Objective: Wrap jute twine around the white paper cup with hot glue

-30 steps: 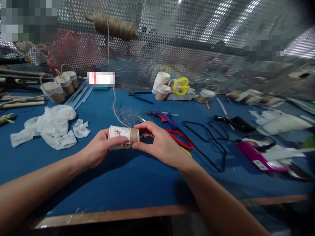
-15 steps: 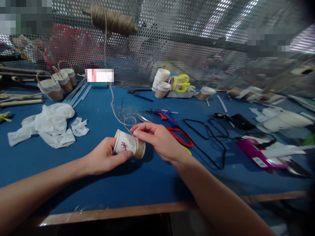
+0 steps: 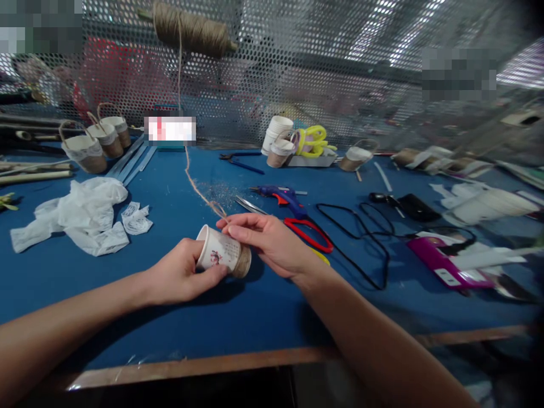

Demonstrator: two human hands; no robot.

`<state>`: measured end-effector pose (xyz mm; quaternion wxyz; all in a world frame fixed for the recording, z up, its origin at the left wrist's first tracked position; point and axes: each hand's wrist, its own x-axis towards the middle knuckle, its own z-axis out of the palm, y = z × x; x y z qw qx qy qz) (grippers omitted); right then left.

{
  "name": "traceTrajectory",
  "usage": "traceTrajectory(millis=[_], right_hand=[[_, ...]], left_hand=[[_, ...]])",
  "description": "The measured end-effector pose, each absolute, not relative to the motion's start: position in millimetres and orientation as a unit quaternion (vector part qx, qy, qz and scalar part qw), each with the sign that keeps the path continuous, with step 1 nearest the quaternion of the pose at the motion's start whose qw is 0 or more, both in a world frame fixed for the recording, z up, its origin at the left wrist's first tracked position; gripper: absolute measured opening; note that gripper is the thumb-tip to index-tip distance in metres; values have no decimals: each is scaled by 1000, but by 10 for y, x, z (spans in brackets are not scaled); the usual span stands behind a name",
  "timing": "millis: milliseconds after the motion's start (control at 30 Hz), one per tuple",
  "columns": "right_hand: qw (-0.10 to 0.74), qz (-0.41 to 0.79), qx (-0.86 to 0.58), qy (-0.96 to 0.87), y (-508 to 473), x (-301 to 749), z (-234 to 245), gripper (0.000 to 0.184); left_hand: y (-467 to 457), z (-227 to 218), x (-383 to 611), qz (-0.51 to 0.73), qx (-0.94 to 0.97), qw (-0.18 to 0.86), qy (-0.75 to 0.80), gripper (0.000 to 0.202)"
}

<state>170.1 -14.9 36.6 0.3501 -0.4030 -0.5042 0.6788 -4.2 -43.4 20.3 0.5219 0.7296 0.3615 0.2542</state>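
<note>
My left hand grips a printed white paper cup, fingers inside its mouth and thumb along the outside. The cup lies tilted on its side, its base toward the right. Brown twine is wound round the part near the base. Between thumb and fingers, my right hand pinches the loose twine just above the cup. That strand runs back over the table, with a small loop close to my fingers, and up to a big twine spool mounted on the mesh.
Beyond my right hand lie a blue glue gun and red-handled scissors. White lace is heaped at left. Several twine-wrapped cups stand behind it. A black cord and purple power strip occupy the right. Pliers lie farther back.
The loop in the twine has narrowed and drawn closer to my right hand. My right fingers have shifted slightly over the cup, whose print has turned a little.
</note>
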Motion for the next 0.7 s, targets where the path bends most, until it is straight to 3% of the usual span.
traceTrajectory(millis=[233, 700], right_hand=[[447, 599, -423, -513, -122, 1742, 395, 14], [408, 476, -494, -602, -138, 1728, 393, 18]], left_hand=[[-379, 217, -21, 319, 567, 655, 385, 17], [-396, 214, -10, 330, 537, 670, 392, 16]])
